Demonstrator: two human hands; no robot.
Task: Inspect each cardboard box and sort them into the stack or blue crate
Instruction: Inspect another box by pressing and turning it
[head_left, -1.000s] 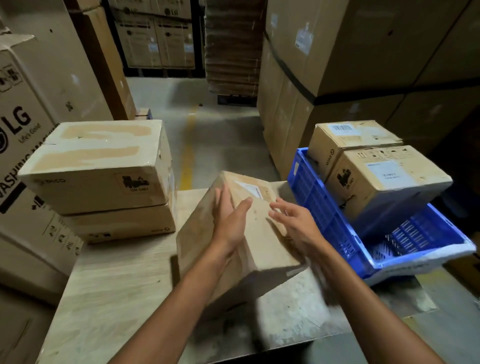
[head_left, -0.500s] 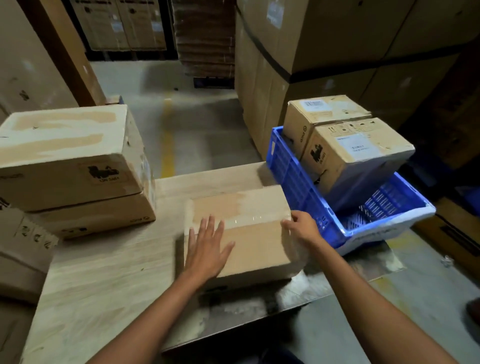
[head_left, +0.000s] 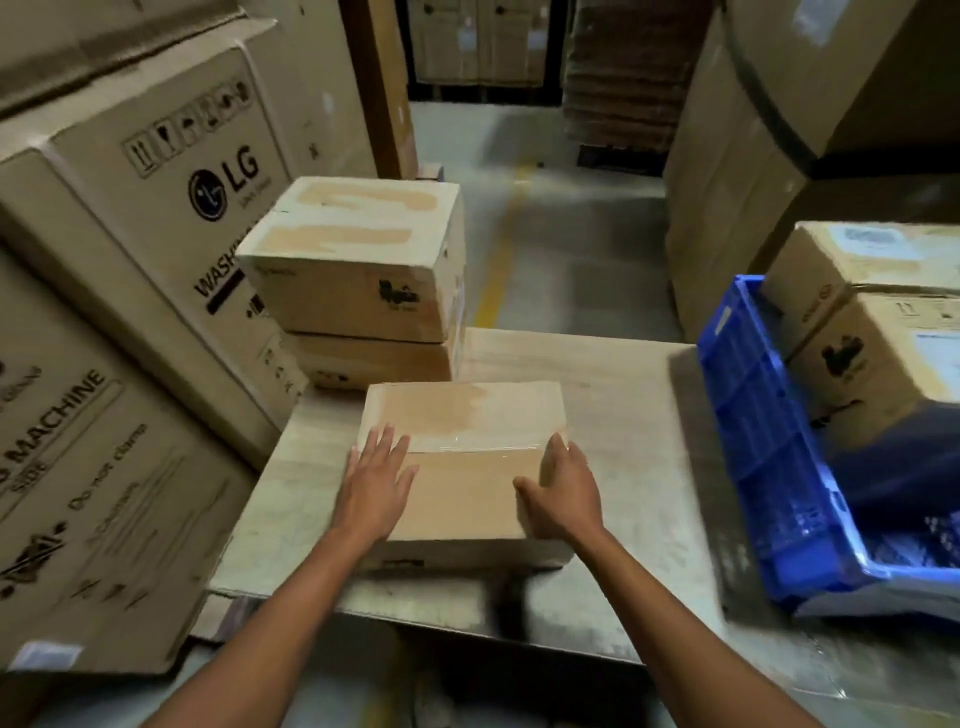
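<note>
1. Lying on the table (head_left: 623, 395), the box (head_left: 467, 467) sits between stack (head_left: 358, 270) and blue crate (head_left: 753, 415).
2. Left hand (head_left: 376, 480) presses its top, fingers spread.
3. Right hand (head_left: 563, 488) flanks its right edge; finger curl unclear.

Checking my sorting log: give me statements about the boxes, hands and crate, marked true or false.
1. The taped brown cardboard box nearest the person lies flat on the pale wooden table. True.
2. The left hand rests flat on that box's top. True.
3. The blue plastic crate is empty. False: two cardboard boxes sit in it.
4. The stack of cardboard boxes on the left is three high. False: two high.
</note>
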